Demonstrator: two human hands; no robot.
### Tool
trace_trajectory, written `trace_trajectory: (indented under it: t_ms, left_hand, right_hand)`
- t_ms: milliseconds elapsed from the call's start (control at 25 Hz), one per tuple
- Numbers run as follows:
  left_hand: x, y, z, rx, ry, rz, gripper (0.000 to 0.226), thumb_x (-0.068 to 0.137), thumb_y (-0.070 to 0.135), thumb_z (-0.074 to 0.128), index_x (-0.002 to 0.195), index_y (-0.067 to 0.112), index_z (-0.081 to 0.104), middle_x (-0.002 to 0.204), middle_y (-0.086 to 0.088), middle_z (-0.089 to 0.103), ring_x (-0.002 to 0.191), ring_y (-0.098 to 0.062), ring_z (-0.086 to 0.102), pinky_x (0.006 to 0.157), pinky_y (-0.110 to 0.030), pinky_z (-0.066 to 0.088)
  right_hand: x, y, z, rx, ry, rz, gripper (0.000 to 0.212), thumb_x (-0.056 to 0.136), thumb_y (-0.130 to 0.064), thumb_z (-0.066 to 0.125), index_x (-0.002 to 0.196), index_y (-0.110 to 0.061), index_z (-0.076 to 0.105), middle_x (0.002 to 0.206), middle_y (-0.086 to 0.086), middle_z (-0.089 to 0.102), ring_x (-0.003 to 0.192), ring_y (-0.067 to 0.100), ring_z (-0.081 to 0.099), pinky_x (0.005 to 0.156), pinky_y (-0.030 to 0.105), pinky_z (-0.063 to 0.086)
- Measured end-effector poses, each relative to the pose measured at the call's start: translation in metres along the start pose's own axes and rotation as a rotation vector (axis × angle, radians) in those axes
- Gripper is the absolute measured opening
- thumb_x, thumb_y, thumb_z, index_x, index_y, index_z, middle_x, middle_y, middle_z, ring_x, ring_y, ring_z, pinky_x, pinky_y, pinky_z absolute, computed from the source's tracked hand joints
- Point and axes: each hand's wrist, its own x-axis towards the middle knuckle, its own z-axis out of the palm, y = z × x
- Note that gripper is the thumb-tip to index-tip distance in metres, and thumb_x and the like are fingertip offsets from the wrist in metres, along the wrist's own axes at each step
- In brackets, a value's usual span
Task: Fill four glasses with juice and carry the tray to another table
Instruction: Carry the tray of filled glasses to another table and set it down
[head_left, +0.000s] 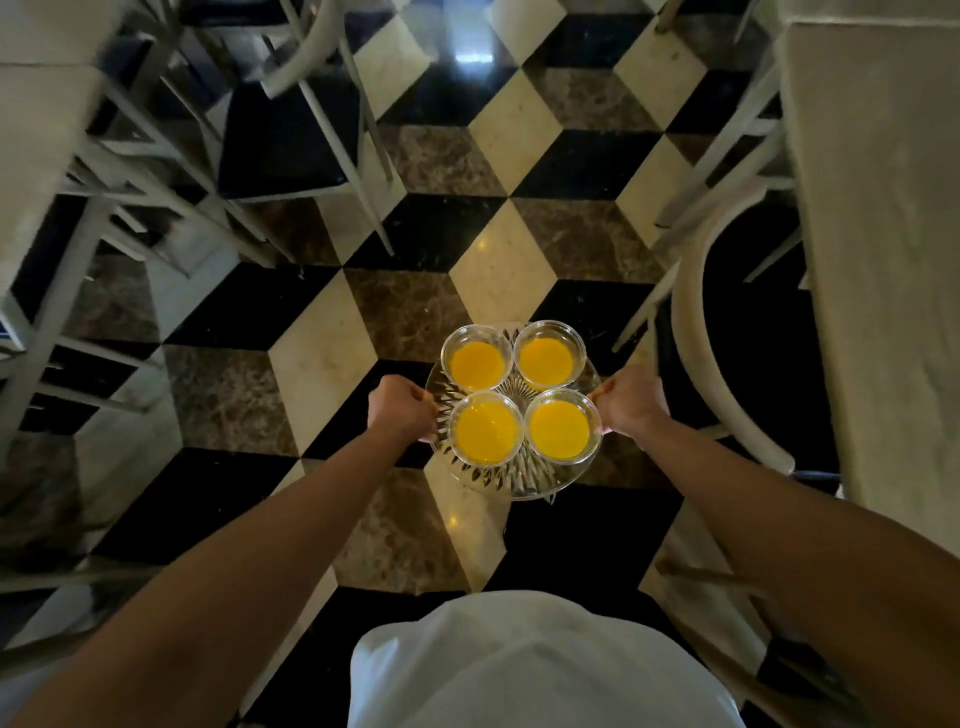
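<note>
A round cut-glass tray (511, 480) hangs level in the air over the checkered floor, in front of me. Several clear glasses stand on it, each holding orange juice: far left glass (476, 359), far right glass (548, 355), near left glass (486, 428), near right glass (561, 426). My left hand (401, 408) is closed on the tray's left rim. My right hand (629, 396) is closed on its right rim. Both arms reach forward from my white shirt.
White chairs with dark seats (291, 135) and a pale table (36, 150) crowd the left side. A curved-back white chair (711, 332) and a white-clothed table (883, 249) stand close on the right. A floor aisle (498, 171) of black, cream and brown tiles runs ahead between them.
</note>
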Motion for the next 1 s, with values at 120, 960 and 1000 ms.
trace_trajectory:
  t_ms: [120, 960, 1000]
  left_hand:
    - [0.027, 0.039, -0.001, -0.019, 0.005, 0.018, 0.018, 0.087, -0.003, 0.072, 0.068, -0.001, 0.072, 0.068, -0.020, 0.075, 0.063, -0.032, 0.078, 0.065, -0.052, 0.067]
    - [0.272, 0.305, -0.024, 0.032, -0.089, 0.123, 0.012, 0.092, -0.004, 0.066, 0.081, -0.002, 0.071, 0.075, -0.020, 0.075, 0.063, -0.028, 0.078, 0.068, -0.048, 0.068]
    - [0.283, 0.318, -0.026, 0.049, -0.087, 0.131, 0.012, 0.092, -0.002, 0.065, 0.082, -0.002, 0.071, 0.077, -0.021, 0.076, 0.066, -0.028, 0.078, 0.069, -0.048, 0.068]
  right_hand:
    - [0.041, -0.023, -0.024, -0.004, 0.002, -0.024, 0.016, 0.081, -0.013, 0.077, 0.067, -0.007, 0.076, 0.062, 0.006, 0.073, 0.067, 0.019, 0.073, 0.069, 0.036, 0.064]
    - [0.299, -0.180, -0.136, 0.000, 0.053, 0.106, 0.011, 0.078, -0.021, 0.084, 0.080, -0.012, 0.079, 0.075, 0.003, 0.074, 0.068, 0.015, 0.068, 0.056, 0.022, 0.052]
    - [0.310, -0.189, -0.141, -0.003, 0.044, 0.105, 0.009, 0.077, -0.017, 0.085, 0.078, -0.011, 0.078, 0.076, 0.005, 0.075, 0.072, 0.017, 0.071, 0.060, 0.026, 0.056]
